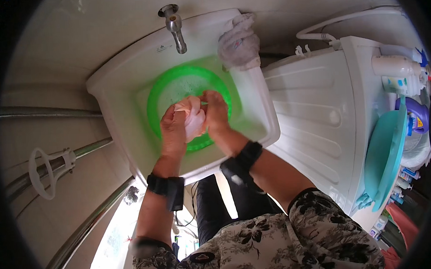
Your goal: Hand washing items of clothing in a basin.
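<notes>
A light pink wet cloth is bunched between my two hands, above a round green plastic basin that stands in a white utility sink. My left hand grips the cloth's left side with the fingertips and thumb. On the cloth's right side, my right hand has its fingers curled at the upper edge; whether they close on the cloth is hard to tell. Water with some suds shows in the basin. The metal tap juts out over the sink's back.
A greyish mesh bag or cloth drapes over the sink's back right corner. To the right stands a white washing machine, with bottles and a turquoise basin beyond. Metal rails run along the left wall, one bearing a white plastic clip.
</notes>
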`<state>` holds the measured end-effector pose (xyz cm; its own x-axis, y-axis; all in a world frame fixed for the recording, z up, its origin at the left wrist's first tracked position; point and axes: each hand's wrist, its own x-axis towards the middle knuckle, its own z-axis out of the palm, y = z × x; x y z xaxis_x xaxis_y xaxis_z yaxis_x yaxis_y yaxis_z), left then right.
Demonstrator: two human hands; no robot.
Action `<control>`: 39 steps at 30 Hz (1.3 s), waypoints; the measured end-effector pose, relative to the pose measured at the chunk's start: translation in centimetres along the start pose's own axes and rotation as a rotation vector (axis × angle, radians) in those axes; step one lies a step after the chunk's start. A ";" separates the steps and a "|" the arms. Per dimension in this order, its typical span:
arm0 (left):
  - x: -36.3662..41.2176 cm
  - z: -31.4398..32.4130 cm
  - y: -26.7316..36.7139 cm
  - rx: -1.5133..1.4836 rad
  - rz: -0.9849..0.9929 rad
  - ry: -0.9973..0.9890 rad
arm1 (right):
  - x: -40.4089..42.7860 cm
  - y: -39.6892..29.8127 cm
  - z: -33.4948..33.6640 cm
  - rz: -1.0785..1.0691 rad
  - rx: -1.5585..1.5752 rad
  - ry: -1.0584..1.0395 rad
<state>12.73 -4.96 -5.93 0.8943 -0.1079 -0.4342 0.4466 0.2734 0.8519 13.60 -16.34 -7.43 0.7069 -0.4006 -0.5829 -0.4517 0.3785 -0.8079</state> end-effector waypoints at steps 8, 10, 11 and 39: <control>0.5 1.6 1.2 0.251 0.163 0.103 | 1.6 0.5 -2.4 0.542 0.838 -0.682; 0.3 2.2 0.7 0.469 0.384 0.013 | 1.3 0.1 -2.1 0.515 0.835 -0.635; 0.3 2.4 0.5 0.683 0.607 -0.080 | 1.1 -0.1 -1.9 0.486 0.829 -0.588; -1.5 2.6 0.8 0.323 0.345 -0.094 | 1.4 2.7 -0.8 0.509 1.018 -0.710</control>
<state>11.83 -7.09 -3.89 0.9836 -0.1534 -0.0947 0.0957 -0.0009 0.9954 12.91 -16.46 -10.51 0.8501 0.3686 -0.3762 -0.3632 0.9275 0.0882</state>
